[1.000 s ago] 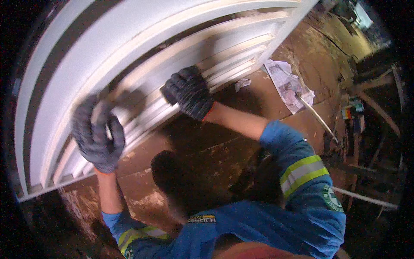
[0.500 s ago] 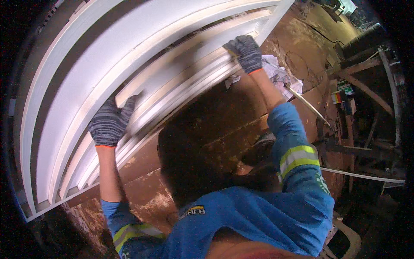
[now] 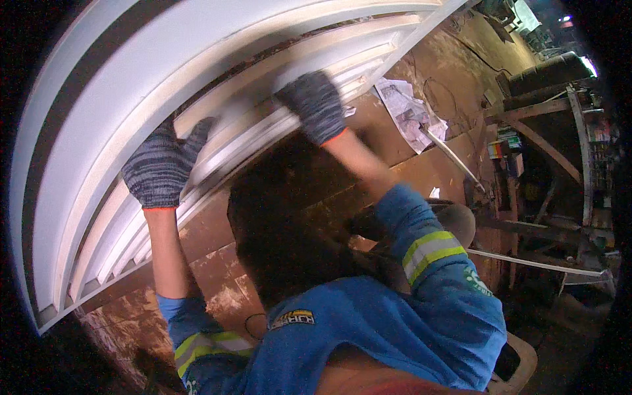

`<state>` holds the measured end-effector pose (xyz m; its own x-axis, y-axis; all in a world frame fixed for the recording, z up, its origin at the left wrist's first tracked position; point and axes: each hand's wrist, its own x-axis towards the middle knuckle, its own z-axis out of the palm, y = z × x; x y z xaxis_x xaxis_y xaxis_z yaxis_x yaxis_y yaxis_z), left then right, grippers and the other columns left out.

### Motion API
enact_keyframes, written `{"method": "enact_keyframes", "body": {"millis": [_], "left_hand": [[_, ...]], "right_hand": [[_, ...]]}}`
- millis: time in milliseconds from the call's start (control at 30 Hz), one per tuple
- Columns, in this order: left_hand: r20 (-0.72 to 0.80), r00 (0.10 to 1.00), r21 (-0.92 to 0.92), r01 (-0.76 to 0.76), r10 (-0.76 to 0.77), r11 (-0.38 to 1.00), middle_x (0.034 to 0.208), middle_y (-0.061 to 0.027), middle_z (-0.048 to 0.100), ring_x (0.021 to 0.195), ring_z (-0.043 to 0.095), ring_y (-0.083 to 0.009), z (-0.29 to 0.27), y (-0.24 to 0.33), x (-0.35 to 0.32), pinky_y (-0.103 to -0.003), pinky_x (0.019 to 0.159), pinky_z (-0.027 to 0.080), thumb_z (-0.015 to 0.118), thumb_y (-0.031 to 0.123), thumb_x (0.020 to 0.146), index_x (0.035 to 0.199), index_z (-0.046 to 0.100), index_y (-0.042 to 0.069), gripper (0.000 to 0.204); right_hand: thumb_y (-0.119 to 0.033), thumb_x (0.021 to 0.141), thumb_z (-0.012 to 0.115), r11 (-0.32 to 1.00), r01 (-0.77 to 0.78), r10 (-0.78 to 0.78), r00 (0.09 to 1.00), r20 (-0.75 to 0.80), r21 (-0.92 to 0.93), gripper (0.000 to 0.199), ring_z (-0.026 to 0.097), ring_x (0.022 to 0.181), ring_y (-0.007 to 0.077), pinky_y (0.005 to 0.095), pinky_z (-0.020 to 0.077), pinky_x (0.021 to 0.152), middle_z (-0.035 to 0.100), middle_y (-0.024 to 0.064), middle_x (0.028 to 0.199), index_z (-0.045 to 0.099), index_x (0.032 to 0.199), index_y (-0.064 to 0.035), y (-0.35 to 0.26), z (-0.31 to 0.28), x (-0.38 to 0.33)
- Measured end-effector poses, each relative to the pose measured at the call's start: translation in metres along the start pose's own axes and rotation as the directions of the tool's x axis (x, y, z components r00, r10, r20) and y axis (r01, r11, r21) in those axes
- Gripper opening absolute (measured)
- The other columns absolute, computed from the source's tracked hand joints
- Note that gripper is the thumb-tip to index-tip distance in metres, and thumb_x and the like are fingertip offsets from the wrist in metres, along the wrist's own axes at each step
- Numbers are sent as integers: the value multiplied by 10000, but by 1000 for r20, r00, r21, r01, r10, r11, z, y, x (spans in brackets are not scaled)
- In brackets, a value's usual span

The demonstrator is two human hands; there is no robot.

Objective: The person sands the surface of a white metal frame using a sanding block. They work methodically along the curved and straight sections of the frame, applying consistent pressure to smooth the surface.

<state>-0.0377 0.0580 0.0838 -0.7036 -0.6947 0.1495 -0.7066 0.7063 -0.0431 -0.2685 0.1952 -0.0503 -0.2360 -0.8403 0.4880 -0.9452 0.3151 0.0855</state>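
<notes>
A large white panel with raised mouldings [image 3: 131,85] lies on a brown workbench [image 3: 217,230]. My left hand [image 3: 161,168], in a grey knitted glove, rests flat on the panel's lower mouldings with its fingers spread. My right hand [image 3: 313,105], gloved the same way, presses on the mouldings further right; whether it holds something under the palm is hidden. Both arms wear blue sleeves with yellow reflective bands. My own dark shadow falls on the bench between the arms.
Crumpled printed paper [image 3: 408,115] and a thin pale stick [image 3: 454,155] lie on the bench to the right. Beyond the bench's right edge stand wooden frames [image 3: 546,151] and a small coloured box [image 3: 497,148]. A round wooden stool seat [image 3: 454,220] is under my right elbow.
My right hand swept right along the mouldings, then came back left toward the middle. My left hand shifted slightly up and right and stays flat on the panel.
</notes>
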Motion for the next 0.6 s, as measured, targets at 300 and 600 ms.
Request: {"method": "enact_keyframes", "body": {"millis": [300, 600], "left_hand": [[-112, 993, 60, -16, 23, 998, 1228, -155, 579, 1111, 563, -335, 21, -9, 5, -431, 943, 446, 506, 672, 781, 1236, 575, 198, 661], [-82, 996, -39, -37, 33, 999, 1029, -174, 650, 942, 623, -344, 9, -10, -1, -433, 844, 491, 505, 693, 774, 1136, 622, 114, 693]], "right_hand": [[-255, 729, 645, 906, -423, 420, 901, -104, -7, 201, 627, 907, 250, 368, 495, 797, 683, 68, 970, 731, 893, -177, 150, 11, -28], [-249, 727, 618, 999, 20, -20, 1000, 11, 35, 109, 564, 791, 265, 392, 454, 743, 595, 65, 760, 689, 796, -204, -49, -9, 2]]}}
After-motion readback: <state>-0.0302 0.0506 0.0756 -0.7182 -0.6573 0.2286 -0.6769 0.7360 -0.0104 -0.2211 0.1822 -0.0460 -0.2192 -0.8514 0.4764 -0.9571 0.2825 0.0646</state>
